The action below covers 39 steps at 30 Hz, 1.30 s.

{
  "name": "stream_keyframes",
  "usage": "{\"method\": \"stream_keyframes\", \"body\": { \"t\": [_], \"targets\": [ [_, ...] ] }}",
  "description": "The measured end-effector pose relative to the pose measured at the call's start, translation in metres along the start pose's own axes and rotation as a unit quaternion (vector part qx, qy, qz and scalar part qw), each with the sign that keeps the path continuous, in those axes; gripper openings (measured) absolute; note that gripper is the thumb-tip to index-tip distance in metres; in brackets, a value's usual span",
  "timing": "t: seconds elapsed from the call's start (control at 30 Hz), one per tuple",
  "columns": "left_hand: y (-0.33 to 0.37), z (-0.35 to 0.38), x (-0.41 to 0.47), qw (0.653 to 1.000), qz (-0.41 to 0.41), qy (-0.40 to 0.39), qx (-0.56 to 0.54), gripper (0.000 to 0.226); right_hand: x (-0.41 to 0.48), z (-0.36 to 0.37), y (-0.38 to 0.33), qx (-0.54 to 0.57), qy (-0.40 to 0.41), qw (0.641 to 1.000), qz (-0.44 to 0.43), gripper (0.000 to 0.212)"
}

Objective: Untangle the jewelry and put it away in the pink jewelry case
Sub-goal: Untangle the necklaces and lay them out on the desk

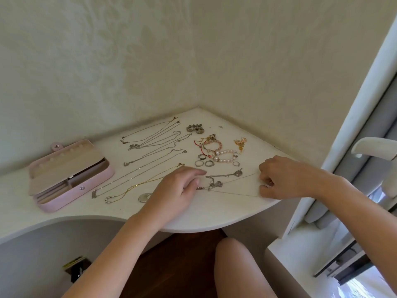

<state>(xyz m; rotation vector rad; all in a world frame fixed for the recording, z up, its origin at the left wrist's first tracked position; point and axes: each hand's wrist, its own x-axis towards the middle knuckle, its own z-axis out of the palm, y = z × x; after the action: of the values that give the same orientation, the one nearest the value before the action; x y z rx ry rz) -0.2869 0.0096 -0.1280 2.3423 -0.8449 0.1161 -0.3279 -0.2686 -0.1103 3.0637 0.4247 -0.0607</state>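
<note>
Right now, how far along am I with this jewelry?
Done: several thin silver necklaces lie straightened in rows. In hand: your right hand pinches a fine gold chain running to the knotted silver chains beside your left hand. Left: that knot, beaded bracelets, rings; no jewelry shows in the open pink jewelry case.

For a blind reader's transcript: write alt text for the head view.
A person's left hand rests on a tangled silver chain cluster on a white corner desk while the right hand pinches a thin gold strand stretched from it. Separate necklaces lie beside an open pink jewelry case.
</note>
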Motion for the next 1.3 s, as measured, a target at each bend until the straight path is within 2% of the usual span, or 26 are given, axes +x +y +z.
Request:
{"method": "stream_keyframes", "body": {
  "t": [0.07, 0.17, 0.3, 0.4, 0.5, 0.6, 0.7, 0.77, 0.83, 0.9, 0.97, 1.17, 1.3],
  "targets": [
    [0.004, 0.007, 0.017, 1.000, 0.010, -0.013, -0.017, 0.034, 0.000, 0.000, 0.000, 0.009, -0.002, 1.000, -0.001, 0.039],
    [0.005, 0.017, 0.024, 0.996, 0.013, -0.081, -0.038, 0.040, -0.002, -0.002, 0.001, 0.015, -0.020, 1.000, 0.006, 0.039],
    [-0.008, 0.020, 0.012, 0.991, 0.045, -0.109, 0.059, 0.042, -0.002, -0.005, -0.001, 0.034, -0.027, 0.999, 0.022, 0.035],
    [-0.017, 0.014, 0.002, 0.990, -0.007, -0.090, 0.110, 0.047, 0.005, -0.005, -0.004, 0.020, -0.020, 1.000, -0.002, 0.036],
    [-0.021, 0.009, -0.008, 0.978, -0.079, -0.076, 0.175, 0.062, 0.012, -0.005, -0.009, 0.007, -0.010, 1.000, -0.024, 0.036],
    [-0.021, 0.008, -0.012, 0.967, -0.139, -0.061, 0.202, 0.056, 0.015, -0.006, -0.013, 0.006, -0.004, 0.999, -0.037, 0.034],
    [-0.019, 0.009, -0.012, 0.964, -0.164, -0.037, 0.206, 0.057, 0.015, -0.004, -0.010, 0.036, -0.009, 0.999, -0.038, 0.029],
    [-0.019, 0.009, -0.013, 0.970, -0.149, -0.018, 0.191, 0.057, 0.013, -0.003, -0.005, 0.065, -0.025, 0.997, -0.033, 0.025],
    [-0.019, 0.008, -0.015, 0.982, -0.083, 0.001, 0.167, 0.057, 0.012, -0.007, -0.004, 0.076, -0.047, 0.996, -0.027, 0.022],
    [-0.017, 0.007, -0.015, 0.990, -0.013, -0.007, 0.144, 0.058, 0.014, -0.013, -0.005, 0.081, -0.071, 0.994, -0.022, 0.017],
    [-0.016, 0.007, -0.015, 0.992, 0.016, -0.027, 0.125, 0.056, 0.019, -0.019, -0.008, 0.111, -0.076, 0.991, -0.017, 0.006],
    [-0.015, 0.006, -0.015, 0.990, -0.022, -0.070, 0.123, 0.053, 0.065, -0.030, -0.038, 0.242, 0.010, 0.969, -0.040, 0.014],
    [-0.013, 0.004, -0.013, 0.985, -0.021, -0.087, 0.148, 0.055, 0.099, -0.018, -0.076, 0.363, 0.037, 0.929, -0.060, 0.006]
  ]
}}
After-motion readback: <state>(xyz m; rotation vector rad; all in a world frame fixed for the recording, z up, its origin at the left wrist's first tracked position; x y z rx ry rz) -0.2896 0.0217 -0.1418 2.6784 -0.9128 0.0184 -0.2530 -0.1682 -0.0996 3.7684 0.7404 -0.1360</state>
